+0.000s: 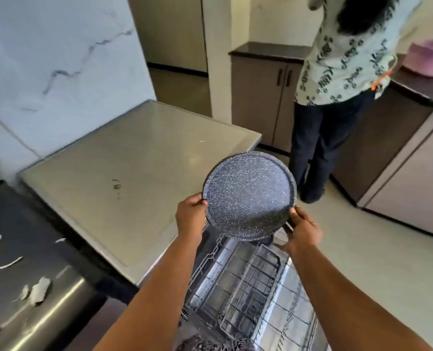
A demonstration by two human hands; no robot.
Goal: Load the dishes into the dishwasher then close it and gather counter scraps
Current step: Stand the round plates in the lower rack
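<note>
Below the grip, the rack (238,287) stood pulled out, its tines bare. The left hand (191,214) and right hand (302,228) pinched opposite rims of the plate (249,196), held tilted above the rack's far end. Best tip it upright and lower its edge squarely between two tines.

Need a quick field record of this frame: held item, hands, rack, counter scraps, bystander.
held: speckled plate, gripped at its rim by both hands, above the rack
left hand: grips the plate's left rim
right hand: grips the plate's right rim
rack: wire dishwasher rack pulled out below the plate; contents hard to tell
scraps: pale bits scattered on the dark counter at left
steel top: a small mark near its middle
bystander: person standing at the far counter, back to the camera
</note>
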